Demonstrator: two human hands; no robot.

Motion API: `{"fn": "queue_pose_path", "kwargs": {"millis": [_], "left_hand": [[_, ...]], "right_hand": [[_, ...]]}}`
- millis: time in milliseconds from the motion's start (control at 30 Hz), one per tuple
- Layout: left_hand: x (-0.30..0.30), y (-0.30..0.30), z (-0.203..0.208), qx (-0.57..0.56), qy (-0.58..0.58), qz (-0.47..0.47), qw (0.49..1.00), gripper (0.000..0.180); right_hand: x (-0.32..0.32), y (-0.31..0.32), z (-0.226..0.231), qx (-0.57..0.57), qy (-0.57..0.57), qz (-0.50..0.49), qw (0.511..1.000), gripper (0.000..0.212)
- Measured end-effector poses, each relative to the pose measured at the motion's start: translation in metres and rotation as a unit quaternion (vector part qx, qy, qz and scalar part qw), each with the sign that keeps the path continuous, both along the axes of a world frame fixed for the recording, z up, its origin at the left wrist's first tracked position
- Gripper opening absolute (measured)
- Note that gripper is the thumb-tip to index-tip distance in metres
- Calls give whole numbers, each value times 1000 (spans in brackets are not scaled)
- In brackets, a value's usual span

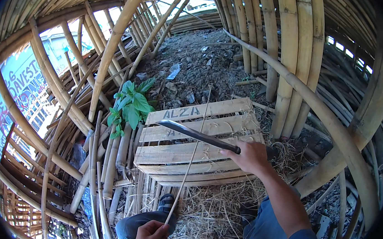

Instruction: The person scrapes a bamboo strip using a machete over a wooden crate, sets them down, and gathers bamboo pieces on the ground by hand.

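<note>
Gripping a knife (177, 128) with our right hand (248, 156) clenched around its dark handle, we hold the blade over a slatted wooden crate (163, 156), tip to the left; our left hand (150, 236) pinches the near end of a thin bamboo strip (179, 196), which runs away across the crate and crosses the blade, though we cannot tell whether they touch. Narrow gaps part the slats, but we cannot make out what the crate holds. Near its far left corner stands a leafy green plant (133, 103); to the right slopes a thick curved pole (312, 96), with open room between it and our right hand. Loose straw (215, 217) lies between our legs (264, 226), rubbly soil (188, 51) spreads beyond the crate, and bamboo poles (289, 46) rise on both sides.
</note>
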State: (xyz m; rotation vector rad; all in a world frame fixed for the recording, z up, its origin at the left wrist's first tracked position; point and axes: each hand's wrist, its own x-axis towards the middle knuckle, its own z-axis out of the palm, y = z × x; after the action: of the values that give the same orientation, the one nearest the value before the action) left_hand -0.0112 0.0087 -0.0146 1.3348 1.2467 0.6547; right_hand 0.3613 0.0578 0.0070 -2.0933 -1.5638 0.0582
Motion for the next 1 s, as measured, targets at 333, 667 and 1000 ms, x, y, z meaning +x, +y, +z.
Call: {"fn": "queue_pose_path", "kwargs": {"millis": [333, 667, 1000], "left_hand": [[-23, -33, 25, 40, 118, -9, 992, 20], [-35, -39, 50, -76, 7, -8, 997, 18], [-32, -36, 14, -26, 49, 17, 998, 20]], "right_hand": [[38, 13, -8, -52, -4, -99, 994, 69], [73, 14, -15, -46, 47, -266, 962, 65], [7, 5, -8, 18, 0, -59, 998, 64]]}}
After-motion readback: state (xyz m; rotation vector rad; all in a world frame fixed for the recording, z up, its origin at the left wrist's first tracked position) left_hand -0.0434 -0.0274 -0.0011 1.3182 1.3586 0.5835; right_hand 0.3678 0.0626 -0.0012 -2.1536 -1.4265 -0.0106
